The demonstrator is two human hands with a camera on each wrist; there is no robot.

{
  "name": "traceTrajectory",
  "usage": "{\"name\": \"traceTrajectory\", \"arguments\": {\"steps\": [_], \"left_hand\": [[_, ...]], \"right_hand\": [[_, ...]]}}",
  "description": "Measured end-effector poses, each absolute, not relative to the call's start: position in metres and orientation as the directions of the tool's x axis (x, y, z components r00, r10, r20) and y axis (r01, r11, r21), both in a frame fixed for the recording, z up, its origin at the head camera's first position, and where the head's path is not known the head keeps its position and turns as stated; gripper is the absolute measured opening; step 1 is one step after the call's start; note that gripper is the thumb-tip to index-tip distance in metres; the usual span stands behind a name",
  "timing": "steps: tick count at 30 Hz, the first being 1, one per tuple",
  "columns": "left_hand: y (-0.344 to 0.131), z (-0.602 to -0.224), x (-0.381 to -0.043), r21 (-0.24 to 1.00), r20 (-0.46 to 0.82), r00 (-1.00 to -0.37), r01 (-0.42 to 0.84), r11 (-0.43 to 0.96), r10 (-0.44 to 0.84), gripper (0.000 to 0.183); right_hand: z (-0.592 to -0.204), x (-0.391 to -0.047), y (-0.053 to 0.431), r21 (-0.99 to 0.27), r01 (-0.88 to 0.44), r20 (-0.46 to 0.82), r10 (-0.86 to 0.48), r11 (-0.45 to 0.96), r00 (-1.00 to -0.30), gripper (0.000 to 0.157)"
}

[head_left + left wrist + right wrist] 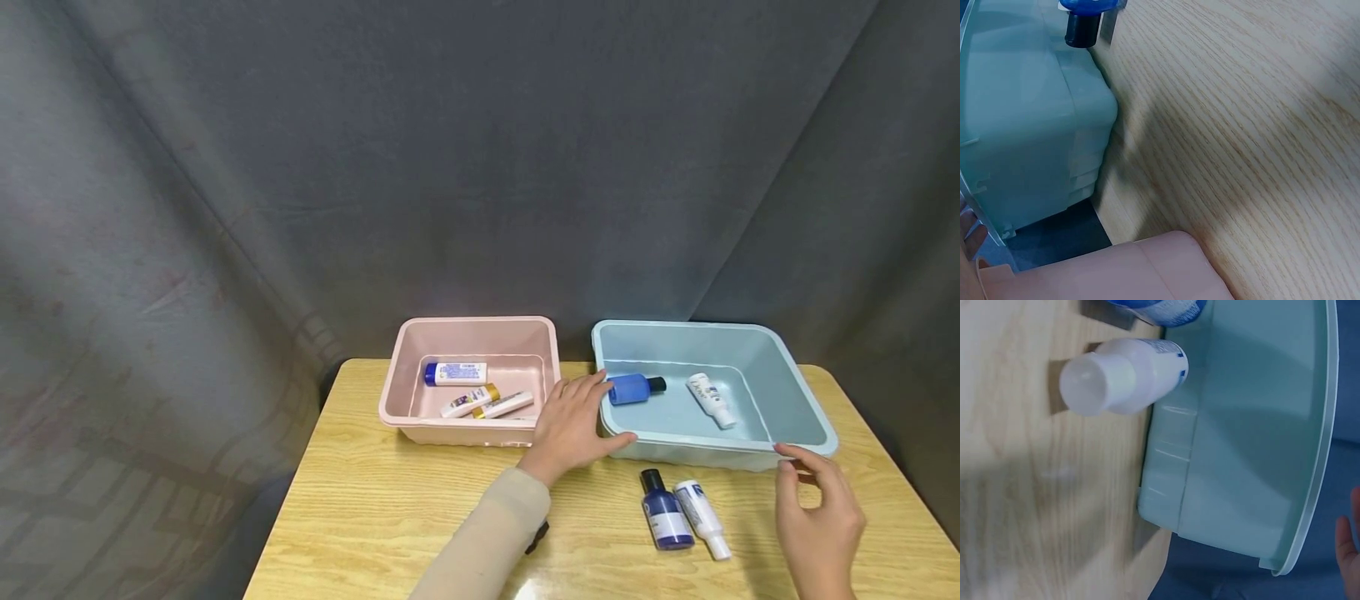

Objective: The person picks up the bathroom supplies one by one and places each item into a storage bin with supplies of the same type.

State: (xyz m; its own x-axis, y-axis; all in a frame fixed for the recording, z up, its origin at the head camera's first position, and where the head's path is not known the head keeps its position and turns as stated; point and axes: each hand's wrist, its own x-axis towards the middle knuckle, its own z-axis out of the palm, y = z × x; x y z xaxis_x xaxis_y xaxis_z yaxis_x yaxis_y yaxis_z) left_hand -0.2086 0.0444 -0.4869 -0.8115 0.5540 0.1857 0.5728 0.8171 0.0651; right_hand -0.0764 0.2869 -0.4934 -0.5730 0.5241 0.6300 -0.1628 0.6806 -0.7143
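Note:
My left hand [572, 421] has its fingers spread over the near left corner of the light blue bin [750, 450], with the thumb out in front. Close to its fingertips, a blue bottle with a black cap [632, 389] lies inside that bin; contact cannot be told. A small white Dove bottle [711, 400] lies farther right in it. My right hand [821, 517] hovers by the bin's near right corner, loosely bent, holding nothing. Between the hands, a dark blue bottle [665, 512] and a white bottle [702, 518] lie on the table.
To the left stands a pink bin [465, 429] with a blue-capped white bottle [457, 374], a yellow-capped tube [469, 402] and another white tube [504, 406]. Both bins sit at the back of the wooden table [375, 517], before a dark grey curtain [480, 167].

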Motion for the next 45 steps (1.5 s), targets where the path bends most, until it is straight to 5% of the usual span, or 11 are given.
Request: {"name": "traceTrajectory", "arguments": {"steps": [30,39,45], "left_hand": [[0.045,-0.487,-0.209,0.058,0.178,-0.81,0.575,0.816,0.559,0.087],[0.044,-0.486,-0.208,0.057,0.173,-0.816,0.568,0.821,0.552,0.087],[0.044,-0.486,-0.208,0.064,0.176,-0.814,0.571,0.818,0.554,0.087]], "right_hand": [[-0.528,-0.059,0.269,-0.72,-0.152,0.57,0.452,0.677,-0.686,0.025],[-0.527,-0.055,0.264,-0.747,0.019,0.394,0.466,0.665,-0.792,0.027],[-0.534,-0.054,0.267,-0.74,0.016,0.363,0.419,0.673,-0.832,0.029]]}}
